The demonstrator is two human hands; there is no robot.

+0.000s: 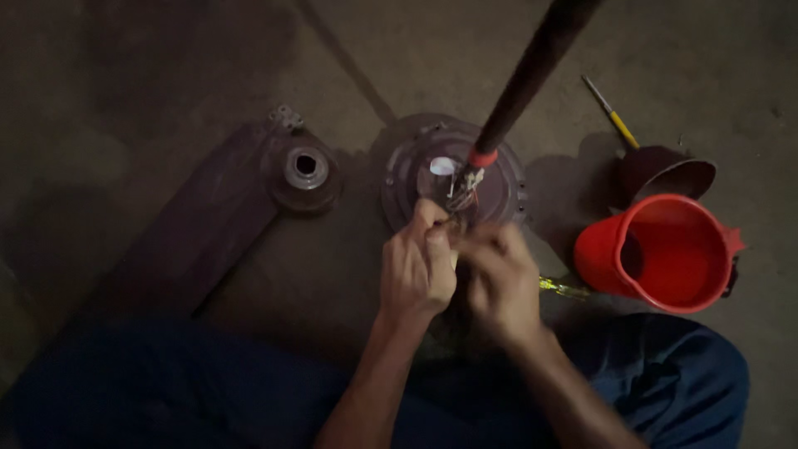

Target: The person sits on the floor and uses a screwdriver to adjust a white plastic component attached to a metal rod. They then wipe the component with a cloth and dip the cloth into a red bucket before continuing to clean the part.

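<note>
Both hands meet over the near edge of a round motor housing lying on the concrete floor. The left hand is curled closed, fingertips pinched on thin wires that come out at the housing's centre. The right hand is also closed, pressed against the left; what it holds cannot be told. A dark rod with a red collar rises from the housing centre toward the camera. Left of the housing lies a fan blade with a round hub. To the right stands a red jug, with a dark cup and a yellow-handled screwdriver behind it. A yellow tool handle shows beside the right hand.
</note>
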